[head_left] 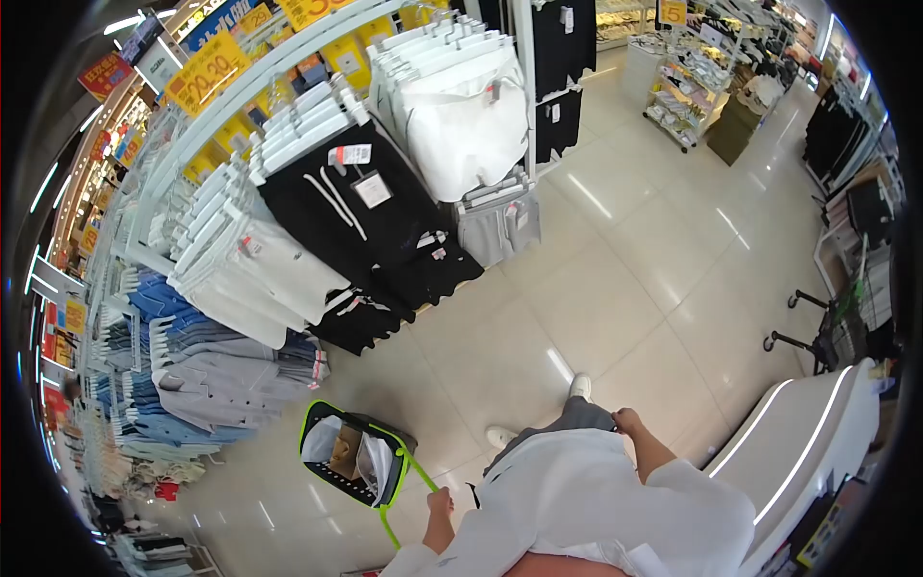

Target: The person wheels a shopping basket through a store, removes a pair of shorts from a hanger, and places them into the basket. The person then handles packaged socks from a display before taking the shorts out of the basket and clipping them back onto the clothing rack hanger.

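Observation:
My left hand (439, 502) is closed round the green handle of a black shopping basket (311, 459), which stands low beside my legs. Inside the basket lie a pale item, a brown item (344, 450) and a white item. On the other side of my body, my right hand (628, 421) is closed beside the grey shorts or trousers (577, 417) I wear; what its fingers hold, if anything, is too small to make out.
Racks of black garments (336, 192), white garments (471, 115) and grey shirts (231, 380) line the left side. A white counter (784, 452) stands close on the right, with a wheeled cart (836, 327) behind. Display shelves (687, 91) stand farther off on the tiled floor (596, 279).

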Motion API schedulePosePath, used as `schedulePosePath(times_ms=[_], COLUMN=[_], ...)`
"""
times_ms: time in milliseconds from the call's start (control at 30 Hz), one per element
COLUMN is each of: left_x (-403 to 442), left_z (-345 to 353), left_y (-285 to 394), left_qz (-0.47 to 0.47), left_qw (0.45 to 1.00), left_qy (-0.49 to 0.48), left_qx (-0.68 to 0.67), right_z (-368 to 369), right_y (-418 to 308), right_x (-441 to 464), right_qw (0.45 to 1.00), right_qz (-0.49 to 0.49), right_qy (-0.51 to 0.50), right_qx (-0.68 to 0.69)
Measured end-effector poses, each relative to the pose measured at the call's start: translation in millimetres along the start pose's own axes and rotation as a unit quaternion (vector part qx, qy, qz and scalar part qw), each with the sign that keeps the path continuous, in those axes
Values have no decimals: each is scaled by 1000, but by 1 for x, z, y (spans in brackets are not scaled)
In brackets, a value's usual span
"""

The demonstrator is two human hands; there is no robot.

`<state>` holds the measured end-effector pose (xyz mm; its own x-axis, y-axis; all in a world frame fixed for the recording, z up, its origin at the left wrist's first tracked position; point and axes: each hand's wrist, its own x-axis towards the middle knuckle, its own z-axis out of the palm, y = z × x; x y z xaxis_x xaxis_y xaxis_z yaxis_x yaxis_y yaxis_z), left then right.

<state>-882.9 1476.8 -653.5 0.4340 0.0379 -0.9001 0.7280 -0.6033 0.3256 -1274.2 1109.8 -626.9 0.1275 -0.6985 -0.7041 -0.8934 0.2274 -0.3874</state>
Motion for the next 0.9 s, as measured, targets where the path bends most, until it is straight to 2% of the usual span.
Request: schedulePosePath(times_ms=[100,233,300,433,500,567,633,700,800,900], left_x=[8,6,-3,-53,-58,-71,-70,-73,-74,-76], left_z=[18,52,83,153,173,187,202,214,240,283], left_y=[15,56,73,107,119,130,140,145,160,176], left_qz=[51,15,40,68,57,65,-31,-38,-98,-140], left_qw=[997,997,998,998,993,995,978,980,968,971], left_qy=[42,74,40,6,-100,-77,-162,-171,-199,-162], left_qx=[30,30,-9,1,-15,5,-130,-94,-114,-105], right_z=[-22,-69,-106,-155,-171,-173,-180,-182,-182,-192], right_y=[22,62,94,131,148,163,175,180,184,184], right_x=[16,40,51,57,60,61,59,56,52,61], right_qw=[998,988,972,953,946,936,929,920,908,899], right_qz=[37,87,125,143,150,163,177,196,223,248], right_qy=[-12,-17,-3,17,38,58,62,64,65,52], right_qx=[55,128,197,265,285,307,320,332,348,356])
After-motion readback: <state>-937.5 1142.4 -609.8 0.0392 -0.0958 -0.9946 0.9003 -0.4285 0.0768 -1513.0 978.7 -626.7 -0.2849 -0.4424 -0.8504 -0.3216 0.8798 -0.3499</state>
